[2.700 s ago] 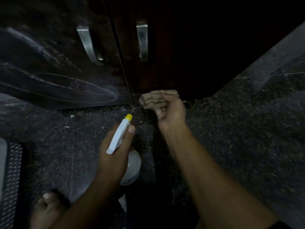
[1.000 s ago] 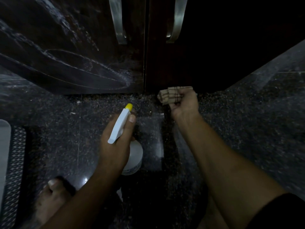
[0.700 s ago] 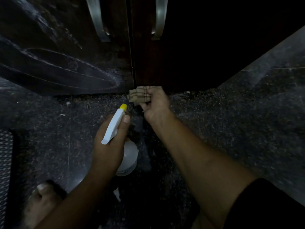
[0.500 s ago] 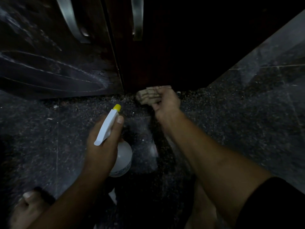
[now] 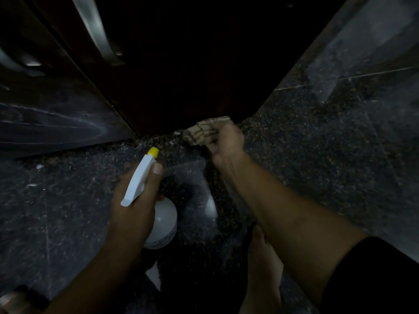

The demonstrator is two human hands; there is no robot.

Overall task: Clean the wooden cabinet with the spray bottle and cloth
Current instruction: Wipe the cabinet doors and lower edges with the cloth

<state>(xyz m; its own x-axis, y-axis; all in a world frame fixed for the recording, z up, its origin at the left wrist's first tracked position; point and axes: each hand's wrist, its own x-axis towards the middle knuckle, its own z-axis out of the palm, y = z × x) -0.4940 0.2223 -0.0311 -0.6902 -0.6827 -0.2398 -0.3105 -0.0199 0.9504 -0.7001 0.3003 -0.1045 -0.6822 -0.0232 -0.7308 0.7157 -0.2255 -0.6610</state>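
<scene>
At eleven o'clock the curved brushed-metal handle (image 5: 99,30) on the dark wooden cabinet (image 5: 192,64) is blurred and runs off the top edge. A second metal handle (image 5: 15,62) at nine o'clock is cut by the left edge. The cabinet's right door is too dark to show its surface.

The left hand (image 5: 133,200) covers the neck and trigger of the white plastic spray bottle (image 5: 163,220), whose label is unreadable. The right hand (image 5: 226,141) hides part of the crumpled beige checked cloth (image 5: 201,132) inside its fist.

At six o'clock a bare foot (image 5: 260,268) passes under the right forearm (image 5: 283,211) and off the bottom edge.
</scene>
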